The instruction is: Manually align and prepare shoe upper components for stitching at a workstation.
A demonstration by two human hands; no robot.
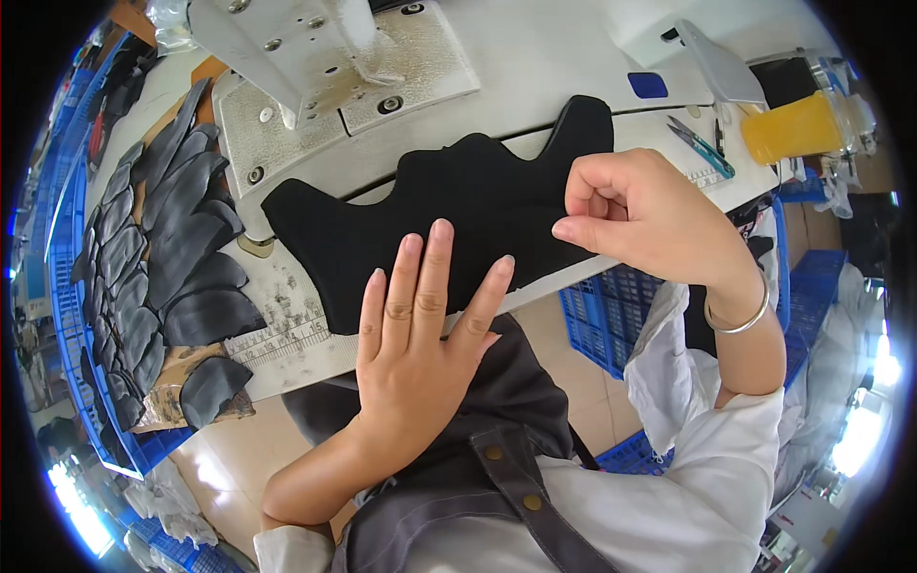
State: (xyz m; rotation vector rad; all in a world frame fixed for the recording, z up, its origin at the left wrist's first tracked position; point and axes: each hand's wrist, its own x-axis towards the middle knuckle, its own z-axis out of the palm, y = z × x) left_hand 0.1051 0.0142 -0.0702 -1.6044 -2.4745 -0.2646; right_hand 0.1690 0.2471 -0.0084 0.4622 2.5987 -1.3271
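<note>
A black, shaped cut piece of soft material (458, 196) lies across the edge of the white machine table, with a scalloped far edge and two upswept ends. My left hand (411, 329) rests on its near side, fingers stretched out and apart. Over the right part of the piece, my right hand (654, 215) is closed, its fingers curled in and the thumb laid toward the index finger. What sits between those fingers, if anything, is too small or hidden to make out. A bracelet circles the right wrist.
A sewing machine's metal bed and foot (392, 91) stand beyond the piece. Overlapping dark curved pieces (191, 229) are heaped at the left. Thread snips (705, 151) lie at the right, near a yellow container (793, 129). Below the table stands a blue crate (602, 320).
</note>
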